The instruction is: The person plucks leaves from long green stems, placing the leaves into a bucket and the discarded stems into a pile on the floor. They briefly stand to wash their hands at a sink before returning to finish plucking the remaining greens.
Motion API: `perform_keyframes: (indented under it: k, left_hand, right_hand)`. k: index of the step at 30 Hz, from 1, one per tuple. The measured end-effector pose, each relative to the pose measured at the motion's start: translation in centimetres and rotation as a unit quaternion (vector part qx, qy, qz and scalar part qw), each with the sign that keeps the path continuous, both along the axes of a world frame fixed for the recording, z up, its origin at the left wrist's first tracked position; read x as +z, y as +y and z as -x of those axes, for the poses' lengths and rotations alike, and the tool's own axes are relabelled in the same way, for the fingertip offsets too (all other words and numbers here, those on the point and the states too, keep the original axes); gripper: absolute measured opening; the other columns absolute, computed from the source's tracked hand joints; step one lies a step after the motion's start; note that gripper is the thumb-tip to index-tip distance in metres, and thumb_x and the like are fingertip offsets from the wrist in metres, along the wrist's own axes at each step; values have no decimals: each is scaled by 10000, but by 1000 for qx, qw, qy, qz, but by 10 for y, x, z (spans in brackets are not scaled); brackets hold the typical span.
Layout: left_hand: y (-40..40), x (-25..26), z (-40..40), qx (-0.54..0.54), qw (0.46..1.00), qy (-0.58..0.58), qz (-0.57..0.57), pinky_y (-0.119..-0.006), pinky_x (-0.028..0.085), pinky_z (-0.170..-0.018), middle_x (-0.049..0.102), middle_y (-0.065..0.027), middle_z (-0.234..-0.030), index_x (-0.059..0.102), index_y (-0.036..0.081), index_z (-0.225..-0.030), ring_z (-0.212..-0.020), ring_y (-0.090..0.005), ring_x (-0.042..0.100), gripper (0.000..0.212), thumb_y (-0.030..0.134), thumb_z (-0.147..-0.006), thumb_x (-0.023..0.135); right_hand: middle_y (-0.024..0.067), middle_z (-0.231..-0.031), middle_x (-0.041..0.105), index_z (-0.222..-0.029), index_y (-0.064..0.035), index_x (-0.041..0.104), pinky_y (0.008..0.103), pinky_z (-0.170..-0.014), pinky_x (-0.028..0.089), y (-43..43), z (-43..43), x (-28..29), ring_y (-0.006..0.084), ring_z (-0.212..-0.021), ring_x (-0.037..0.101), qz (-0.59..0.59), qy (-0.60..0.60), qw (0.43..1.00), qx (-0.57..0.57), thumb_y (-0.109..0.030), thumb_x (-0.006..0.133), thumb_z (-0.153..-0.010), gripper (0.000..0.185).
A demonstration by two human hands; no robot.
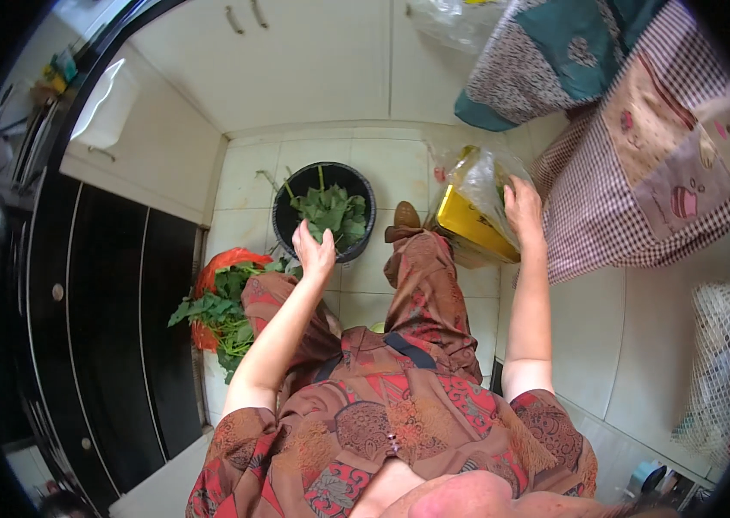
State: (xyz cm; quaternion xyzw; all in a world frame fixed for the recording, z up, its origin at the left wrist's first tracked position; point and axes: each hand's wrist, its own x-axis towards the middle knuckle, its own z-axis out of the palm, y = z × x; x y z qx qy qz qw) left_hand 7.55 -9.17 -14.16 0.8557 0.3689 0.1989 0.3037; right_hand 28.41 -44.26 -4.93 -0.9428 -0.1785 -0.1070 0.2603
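My left hand [315,249] is over the near rim of a round black bin [287,223], fingers apart, beside green leaves [332,213] with stems that lie in the bin. Whether it touches the leaves is unclear. My right hand [523,206] is at a clear plastic bag [484,178] that lies over a yellow metal tin [468,217]; something green shows by its fingertips, and its grip is partly hidden. More leafy green stems [229,311] lie by my left knee on an orange-red plastic bag [207,275].
White cabinets [293,71] stand ahead, with black cabinet doors [102,304] at the left. Checked fabric [598,201] and teal patterned fabric [552,58] hang at the right. A white plastic bin [106,107] hangs at the upper left. My shoe [406,215] is on the tiled floor between bin and tin.
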Motion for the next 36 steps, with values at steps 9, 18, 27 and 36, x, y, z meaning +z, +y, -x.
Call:
perform_keyframes:
  k: [9,18,27,36]
  left_hand:
    - [3,-70,38,244,667,-149,689,-544,561,-763,272,-268,-1415,285,-26,-1357,-1037,-483,558,479,203,-969,446]
    - [152,-111,9,345,748,-133,551,-446,539,-490,615,-201,-943,479,-50,-1145,-611,-339,646,349,185,-889,508]
    - [250,-34,-47,80,994,-69,10,-422,377,-994,504,-229,-1218,462,-11,-1272,-1143,-379,470,490,210,-851,581]
    - [238,-13,-94,47,998,-30,35,-376,437,-889,524,-194,-1156,482,-8,-1248,-997,-304,532,439,151,-857,604]
  right_hand:
    - [215,-963,615,-1046,23,604,416,-806,486,138,70,39,364,-895,601,-110,10,986,123,-129,563,-863,242]
    - [253,-1129,588,-1156,14,571,409,-931,445,281,40,-31,387,-1085,544,39,230,932,279,-244,580,-854,397]
    - [220,-922,655,-944,-14,659,465,-762,503,406,-42,-105,407,-877,619,176,269,925,201,-309,533,-860,332]
    - [181,-774,644,-818,-30,629,481,-649,514,424,-34,-59,374,-755,639,157,253,913,279,-227,559,-855,212]
